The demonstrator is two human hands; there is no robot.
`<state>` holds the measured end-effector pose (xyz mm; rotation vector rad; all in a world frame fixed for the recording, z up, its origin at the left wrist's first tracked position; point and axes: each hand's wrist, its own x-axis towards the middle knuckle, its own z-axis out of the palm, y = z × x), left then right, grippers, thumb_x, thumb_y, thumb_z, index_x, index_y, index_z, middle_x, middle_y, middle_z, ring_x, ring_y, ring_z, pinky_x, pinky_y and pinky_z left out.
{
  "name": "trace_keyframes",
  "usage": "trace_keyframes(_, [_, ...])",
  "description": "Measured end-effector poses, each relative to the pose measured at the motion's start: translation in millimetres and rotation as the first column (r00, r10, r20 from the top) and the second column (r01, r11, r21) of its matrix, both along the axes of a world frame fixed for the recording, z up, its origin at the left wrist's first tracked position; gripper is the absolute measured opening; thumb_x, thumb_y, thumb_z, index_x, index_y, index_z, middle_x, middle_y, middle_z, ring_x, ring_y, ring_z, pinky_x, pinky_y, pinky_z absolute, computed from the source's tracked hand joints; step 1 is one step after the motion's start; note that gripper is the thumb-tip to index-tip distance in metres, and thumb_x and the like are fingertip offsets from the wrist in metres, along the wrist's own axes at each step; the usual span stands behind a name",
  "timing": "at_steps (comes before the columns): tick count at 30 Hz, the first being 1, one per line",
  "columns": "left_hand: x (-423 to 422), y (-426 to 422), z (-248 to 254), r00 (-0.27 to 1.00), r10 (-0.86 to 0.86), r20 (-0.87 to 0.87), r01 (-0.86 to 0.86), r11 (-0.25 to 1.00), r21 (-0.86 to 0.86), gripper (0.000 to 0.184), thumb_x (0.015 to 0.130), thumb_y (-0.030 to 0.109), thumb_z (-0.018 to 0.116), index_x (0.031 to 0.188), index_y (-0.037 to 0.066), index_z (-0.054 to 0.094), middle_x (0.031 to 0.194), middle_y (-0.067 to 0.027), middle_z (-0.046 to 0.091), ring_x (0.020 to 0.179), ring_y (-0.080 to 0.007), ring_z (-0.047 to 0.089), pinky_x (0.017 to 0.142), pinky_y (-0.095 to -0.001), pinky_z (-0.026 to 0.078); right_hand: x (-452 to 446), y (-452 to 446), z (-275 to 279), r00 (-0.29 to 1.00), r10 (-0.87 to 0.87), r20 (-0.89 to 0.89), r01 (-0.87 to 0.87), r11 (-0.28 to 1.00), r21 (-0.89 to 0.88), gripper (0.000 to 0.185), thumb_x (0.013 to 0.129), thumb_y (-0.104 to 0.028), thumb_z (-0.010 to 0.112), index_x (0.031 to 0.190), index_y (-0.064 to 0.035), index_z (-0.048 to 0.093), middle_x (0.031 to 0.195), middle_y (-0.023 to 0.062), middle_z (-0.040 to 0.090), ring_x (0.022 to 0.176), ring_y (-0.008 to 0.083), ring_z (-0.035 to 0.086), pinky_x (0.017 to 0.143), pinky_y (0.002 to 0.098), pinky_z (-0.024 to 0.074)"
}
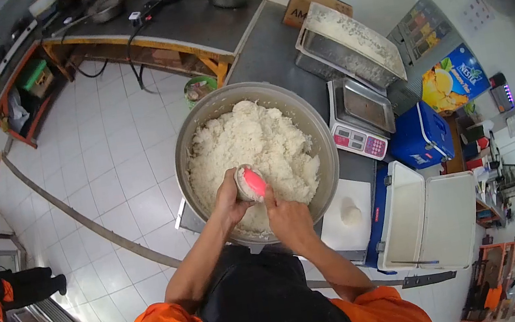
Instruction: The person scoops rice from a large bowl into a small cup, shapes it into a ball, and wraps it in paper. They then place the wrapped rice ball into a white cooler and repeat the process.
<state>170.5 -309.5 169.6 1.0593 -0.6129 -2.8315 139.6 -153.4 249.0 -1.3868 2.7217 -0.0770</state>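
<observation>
A wide metal pot (328, 144) full of cooked white rice (253, 131) stands in front of me. Over the near part of the rice, my left hand (229, 200) is closed around a small round cup (244, 194) with rice at its mouth. My right hand (291, 222) grips a pink rice paddle (254, 181), its blade against the cup's opening. The paddle's handle is mostly hidden in my fingers. To the right of the pot, a moulded lump of rice (350, 212) sits on a white sheet (359, 196).
Right of the pot are a digital scale (361, 139) with a metal tray, a large metal bin (353, 46), a blue cooler (422, 136) and an open white-lined cooler (405, 212). A dark counter (183, 22) holds pans. Another person (17, 290) stands at far left.
</observation>
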Motion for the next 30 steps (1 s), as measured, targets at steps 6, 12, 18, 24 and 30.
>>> trace_keyframes(6, [4,-5,0,0.974,0.16,-0.158,-0.145,0.984,0.102,0.043,0.102,0.041,0.035,0.121,0.01,0.059,0.119,-0.0101,0.063,0.107,-0.0269,0.062,0.091,-0.0492,0.051,-37,29,24,0.931,-0.155,0.33,0.284,0.876,-0.389,0.03,0.098,-0.014,0.05,0.12,-0.0015,0.065,0.071,0.0175,0.066,0.057,0.0294,0.064,0.052,0.0394,0.0464])
trace_keyframes(12, [-3,8,-21,0.96,0.215,-0.179,-0.197,0.974,0.115,0.046,0.104,0.043,0.032,0.125,0.01,0.056,0.121,-0.0109,0.062,0.109,-0.0266,0.061,0.09,-0.0474,0.051,-4,15,-26,0.764,-0.179,0.62,0.484,0.794,-0.367,0.033,0.102,-0.023,0.044,0.106,0.001,0.065,0.082,0.0286,0.064,0.077,0.0456,0.063,0.069,0.049,0.0482])
trace_keyframes(18, [3,1,-19,0.992,0.0,-0.126,0.0,1.0,-0.002,0.049,0.104,0.046,0.033,0.127,0.008,0.054,0.12,-0.0099,0.063,0.108,-0.0258,0.062,0.091,-0.0482,0.053,-14,14,-20,0.879,-0.177,0.444,0.33,0.897,-0.295,0.029,0.1,-0.019,0.046,0.098,0.0031,0.065,0.082,0.0291,0.064,0.079,0.043,0.065,0.072,0.0458,0.0493])
trace_keyframes(24, [10,4,-12,0.985,-0.02,-0.173,0.024,0.999,0.023,0.045,0.105,0.043,0.036,0.127,0.008,0.053,0.119,-0.0088,0.063,0.106,-0.0245,0.064,0.091,-0.0464,0.054,-44,21,-17,0.831,0.02,0.555,0.291,0.835,-0.466,0.026,0.097,-0.016,0.049,0.096,0.0017,0.068,0.085,0.0295,0.065,0.085,0.0422,0.066,0.076,0.0436,0.0501])
trace_keyframes(30, [15,0,-18,0.979,-0.117,-0.165,0.114,0.993,-0.026,0.043,0.105,0.041,0.037,0.126,0.008,0.054,0.122,-0.0093,0.061,0.108,-0.0245,0.063,0.091,-0.0465,0.054,-61,21,7,0.763,0.018,0.646,0.196,0.946,-0.258,0.027,0.096,-0.02,0.052,0.097,0.0008,0.069,0.079,0.0273,0.066,0.08,0.0352,0.069,0.075,0.0421,0.0506])
